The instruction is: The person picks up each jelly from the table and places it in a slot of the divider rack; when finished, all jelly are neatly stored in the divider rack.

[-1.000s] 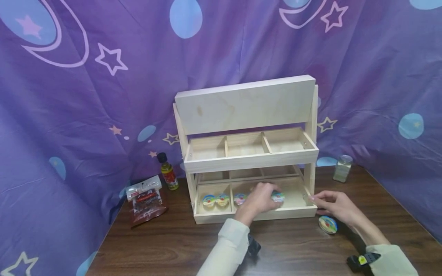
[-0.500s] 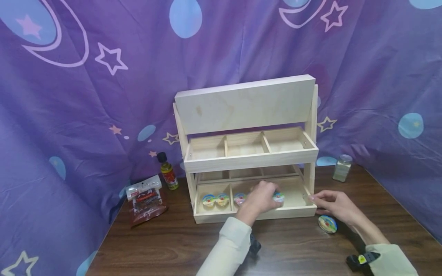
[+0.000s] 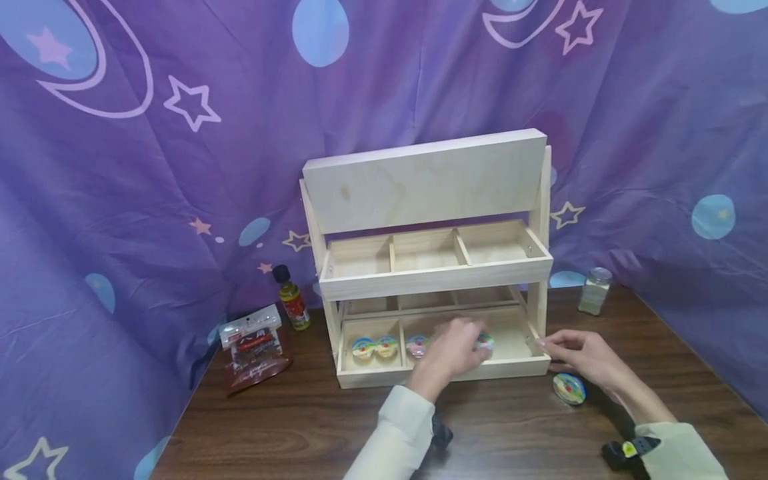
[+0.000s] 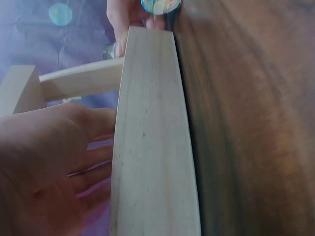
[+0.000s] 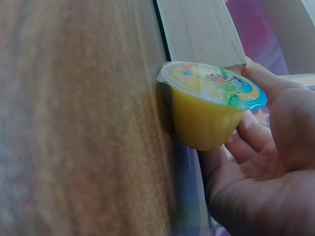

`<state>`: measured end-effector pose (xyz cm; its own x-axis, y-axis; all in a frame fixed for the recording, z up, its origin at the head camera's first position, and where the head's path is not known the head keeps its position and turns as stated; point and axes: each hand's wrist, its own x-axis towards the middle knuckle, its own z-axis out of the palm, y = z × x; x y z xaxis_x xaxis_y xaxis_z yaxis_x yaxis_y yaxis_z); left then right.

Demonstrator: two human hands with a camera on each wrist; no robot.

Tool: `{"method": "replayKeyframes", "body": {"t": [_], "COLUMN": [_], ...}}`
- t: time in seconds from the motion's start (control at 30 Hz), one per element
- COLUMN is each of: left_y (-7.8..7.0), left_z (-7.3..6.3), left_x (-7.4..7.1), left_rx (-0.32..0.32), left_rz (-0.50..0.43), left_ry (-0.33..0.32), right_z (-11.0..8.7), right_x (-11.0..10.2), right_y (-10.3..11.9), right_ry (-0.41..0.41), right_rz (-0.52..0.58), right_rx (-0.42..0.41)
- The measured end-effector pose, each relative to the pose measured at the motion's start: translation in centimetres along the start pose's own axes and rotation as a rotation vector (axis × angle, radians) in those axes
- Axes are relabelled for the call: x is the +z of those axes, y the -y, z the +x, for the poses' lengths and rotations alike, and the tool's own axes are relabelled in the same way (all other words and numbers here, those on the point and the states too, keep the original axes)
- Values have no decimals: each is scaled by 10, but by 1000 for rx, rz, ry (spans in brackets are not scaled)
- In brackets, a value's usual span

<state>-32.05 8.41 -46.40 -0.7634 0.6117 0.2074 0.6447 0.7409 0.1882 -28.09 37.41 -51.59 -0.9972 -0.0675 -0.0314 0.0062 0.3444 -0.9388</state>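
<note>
A three-tier wooden rack (image 3: 437,287) stands on the table. My left hand (image 3: 451,350) reaches into the wide compartment of its lowest tray, fingers blurred and partly hidden behind the front board (image 4: 152,132) in the left wrist view. A jelly cup (image 3: 485,342) shows between its fingertips and thumb; I cannot tell if they grip it. Another jelly cup (image 3: 417,345) shows left of this hand. My right hand (image 3: 588,360) holds the tray's right end, thumb at the rim. Just in front of it is a yellow jelly cup (image 5: 209,108) on the table.
Two jelly cups (image 3: 375,348) sit in the left compartment. A bag of dark spice (image 3: 257,350) and a sauce bottle (image 3: 293,300) are on the left. A glass jar (image 3: 595,293) stands at the back right, before a purple curtain (image 3: 678,133).
My left hand and its fingers shift slightly inside the lower tray, and the fingers are now blurred. The right hand stays at the tray's end.
</note>
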Motion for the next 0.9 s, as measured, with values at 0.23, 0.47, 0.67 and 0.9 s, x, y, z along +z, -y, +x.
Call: {"method": "replayKeyframes", "body": {"t": [0.23, 0.47, 0.67, 0.9], "left_y": [-22, -58, -82, -93], "left_z": [-17, -24, -21, -12], "left_x": [6, 19, 36, 46], "left_rx": [174, 441, 448, 369], "left_rz": [36, 69, 111, 114], "left_ry": [-192, -207, -138, -137], "right_z": [0, -2, -2, 0], "right_x": [-1, 0, -2, -4], "right_y": [1, 3, 1, 0], "right_ry": [3, -3, -24, -28], "right_rz": [-1, -12, -109, -160], "right_rx": [-8, -7, 17, 41]}}
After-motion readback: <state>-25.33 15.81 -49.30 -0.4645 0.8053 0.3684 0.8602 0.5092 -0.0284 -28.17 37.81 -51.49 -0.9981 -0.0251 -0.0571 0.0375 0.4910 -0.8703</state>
